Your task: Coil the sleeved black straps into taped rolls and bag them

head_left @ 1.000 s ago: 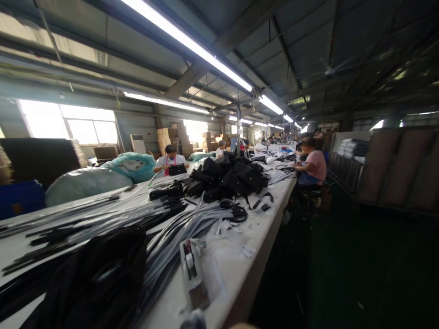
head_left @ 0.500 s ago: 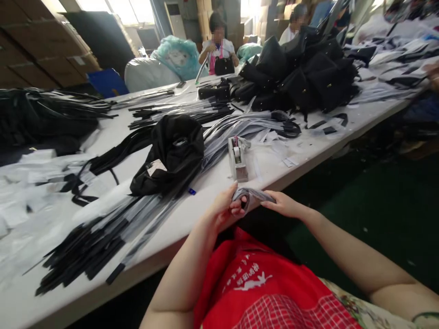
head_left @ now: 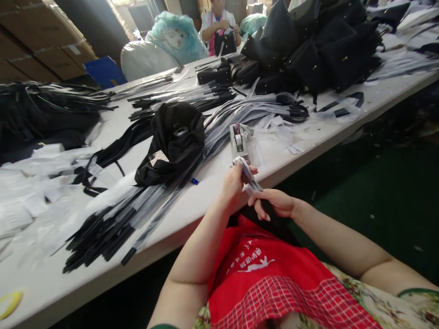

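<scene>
In front of my apron, above the table's front edge, a coiled strap in clear plastic wrapping [head_left: 251, 176] is held between both hands. My left hand [head_left: 234, 183] is closed around the coil. With its fingers, my right hand [head_left: 276, 202] pinches the lower end of the strap. Just beyond my left hand stands a tape dispenser [head_left: 239, 142] with a roll of tape in it. To the left, a bundle of plastic-sleeved black straps [head_left: 113, 228] lies on the table, a black fabric bag [head_left: 178, 146] resting over its far part.
Black bags [head_left: 308, 55] are heaped at the back right of the white table [head_left: 192, 214]. More wrapped straps [head_left: 247, 109] lie behind the dispenser. White wrapping scraps [head_left: 30, 187] cover the left side. Across the table, a person [head_left: 219, 32] handles a black bag.
The strap's loose tail has been wound into a tighter coil. My right hand has come closer to my left, and both hands have turned. The view has tilted down slightly.
</scene>
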